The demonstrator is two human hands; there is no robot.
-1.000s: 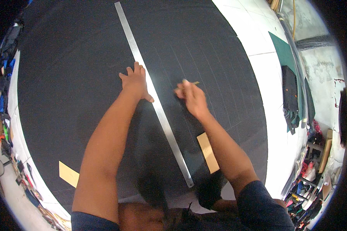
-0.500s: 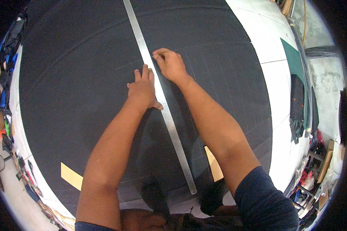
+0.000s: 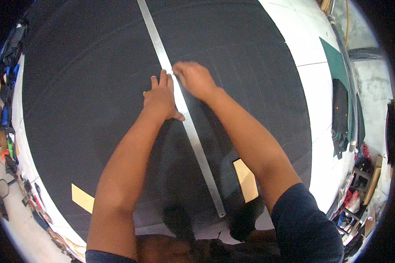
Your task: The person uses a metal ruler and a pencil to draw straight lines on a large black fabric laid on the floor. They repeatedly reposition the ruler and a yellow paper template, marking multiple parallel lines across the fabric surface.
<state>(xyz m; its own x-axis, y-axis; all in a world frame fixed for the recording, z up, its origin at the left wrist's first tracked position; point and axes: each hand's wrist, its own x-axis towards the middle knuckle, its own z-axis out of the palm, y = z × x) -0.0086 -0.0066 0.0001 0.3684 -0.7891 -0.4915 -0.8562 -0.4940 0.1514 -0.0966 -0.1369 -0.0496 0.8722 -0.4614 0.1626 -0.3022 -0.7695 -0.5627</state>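
A long metal ruler (image 3: 199, 149) lies slantwise over a wide sheet of black cloth (image 3: 105, 101). My left hand (image 3: 159, 100) is open with its fingers spread on the cloth, the thumb and a fingertip pressing on the ruler's left side. Beside the ruler's right edge, my right hand (image 3: 195, 79) is closed in a pinch. Motion smears its fingertips, so whatever small thing they hold cannot be made out. Faint pale lines (image 3: 219, 79) run across the cloth to the right of that hand.
Pale yellow pieces lie on the cloth near me, one (image 3: 82, 198) by my left forearm, another (image 3: 246, 180) by my right. A white tiled surface (image 3: 309, 65) borders the cloth. Mixed items (image 3: 351, 201) crowd the right side, with more clutter along the left.
My right hand has shifted slightly nearer to me along the ruler's edge and is now blurred. My left hand keeps its place on the ruler. The view has moved a little.
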